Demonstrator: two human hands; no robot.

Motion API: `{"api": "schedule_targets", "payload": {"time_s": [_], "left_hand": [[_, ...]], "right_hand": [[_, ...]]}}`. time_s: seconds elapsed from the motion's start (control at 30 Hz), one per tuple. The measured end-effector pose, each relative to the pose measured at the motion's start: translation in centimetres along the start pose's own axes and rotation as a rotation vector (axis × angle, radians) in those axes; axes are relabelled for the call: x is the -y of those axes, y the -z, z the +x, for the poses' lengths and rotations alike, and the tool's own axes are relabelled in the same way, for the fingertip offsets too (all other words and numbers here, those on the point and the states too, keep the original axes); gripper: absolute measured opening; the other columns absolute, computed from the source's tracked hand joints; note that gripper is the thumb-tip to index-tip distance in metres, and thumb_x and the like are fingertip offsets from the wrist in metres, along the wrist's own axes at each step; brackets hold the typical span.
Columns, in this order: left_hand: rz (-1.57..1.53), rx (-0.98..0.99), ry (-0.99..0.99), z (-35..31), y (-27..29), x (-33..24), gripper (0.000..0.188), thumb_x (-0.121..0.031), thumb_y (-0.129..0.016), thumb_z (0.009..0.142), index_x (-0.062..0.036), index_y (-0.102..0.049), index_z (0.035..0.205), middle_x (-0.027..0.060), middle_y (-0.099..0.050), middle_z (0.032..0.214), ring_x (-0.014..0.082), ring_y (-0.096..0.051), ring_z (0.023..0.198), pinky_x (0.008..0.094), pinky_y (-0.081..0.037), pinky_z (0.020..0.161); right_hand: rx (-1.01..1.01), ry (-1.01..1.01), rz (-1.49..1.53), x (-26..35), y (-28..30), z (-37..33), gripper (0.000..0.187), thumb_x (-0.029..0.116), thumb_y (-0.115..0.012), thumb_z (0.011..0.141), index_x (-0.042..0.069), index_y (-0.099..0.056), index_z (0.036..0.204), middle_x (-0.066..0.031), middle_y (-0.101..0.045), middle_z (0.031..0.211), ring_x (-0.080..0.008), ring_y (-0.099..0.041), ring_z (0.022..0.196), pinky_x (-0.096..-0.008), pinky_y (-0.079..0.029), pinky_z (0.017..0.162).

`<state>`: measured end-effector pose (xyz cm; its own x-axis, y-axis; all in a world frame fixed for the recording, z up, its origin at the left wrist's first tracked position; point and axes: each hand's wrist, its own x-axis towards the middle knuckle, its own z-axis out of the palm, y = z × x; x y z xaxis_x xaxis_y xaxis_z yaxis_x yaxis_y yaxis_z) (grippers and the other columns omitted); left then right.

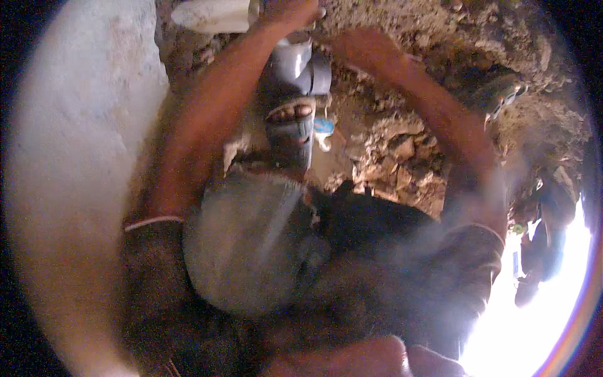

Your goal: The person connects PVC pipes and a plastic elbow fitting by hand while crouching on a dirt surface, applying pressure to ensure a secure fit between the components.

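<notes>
At the top edge is my left hand, partly cut off by the frame, beside the grey collar end of a pale pipe lying sideways. My right hand is a little to the right, over the soil; blur hides its fingers. Just below my left hand stands a grey plastic pipe fitting with a short side branch. Whether either hand grips anything does not show. My sandalled foot is close below the fitting, and my bent knee in grey cloth fills the middle.
A pale plastered wall runs along the left. Broken stones and loose soil lie to the right, with a rough earth bank above. A small blue and white object lies beside the foot. Bright light comes in at the lower right.
</notes>
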<state>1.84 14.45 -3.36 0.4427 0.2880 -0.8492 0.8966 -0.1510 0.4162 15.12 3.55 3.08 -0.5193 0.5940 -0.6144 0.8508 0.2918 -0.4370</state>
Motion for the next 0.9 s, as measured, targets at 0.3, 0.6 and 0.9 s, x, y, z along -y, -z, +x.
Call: {"api": "schedule_targets", "payload": {"time_s": [0.3, 0.6, 0.9], "left_hand": [[0.213, -0.004, -0.073, 0.4, -1.0, 0.8, 0.037, -0.033, -0.054, 0.083, 0.0015, -0.065, 0.075, 0.0199, -0.059, 0.069, 0.0339, -0.059, 0.068, 0.0462, -0.043, 0.065], [0.401, 0.002, -0.146, 0.0, -0.4, -0.3, 0.034, -0.031, -0.056, 0.081, 0.0015, -0.065, 0.088, 0.0229, -0.063, 0.089, 0.0357, -0.061, 0.081, 0.0441, -0.046, 0.072], [0.275, -0.113, -0.11, 0.9, -2.1, 1.6, 0.035, -0.031, -0.055, 0.082, 0.0025, -0.066, 0.082, 0.0231, -0.061, 0.079, 0.0354, -0.062, 0.078, 0.0459, -0.046, 0.07]], "right_hand": [[0.049, 0.084, 0.062, -0.5, 0.4, 0.3, 0.036, 0.015, -0.052, 0.081, 0.018, -0.051, 0.117, -0.0173, -0.063, 0.084, -0.0336, -0.064, 0.076, -0.0458, -0.053, 0.065], [-0.07, 0.047, 0.008, -0.3, 0.6, 0.0, 0.021, 0.012, -0.05, 0.08, 0.007, -0.061, 0.098, -0.0168, -0.065, 0.082, -0.0343, -0.065, 0.069, -0.0445, -0.054, 0.063], [-0.151, 0.04, 0.166, 0.2, 0.9, 0.0, 0.024, 0.017, -0.049, 0.082, 0.007, -0.062, 0.099, -0.0171, -0.064, 0.084, -0.0342, -0.065, 0.078, -0.0456, -0.054, 0.066]]}}
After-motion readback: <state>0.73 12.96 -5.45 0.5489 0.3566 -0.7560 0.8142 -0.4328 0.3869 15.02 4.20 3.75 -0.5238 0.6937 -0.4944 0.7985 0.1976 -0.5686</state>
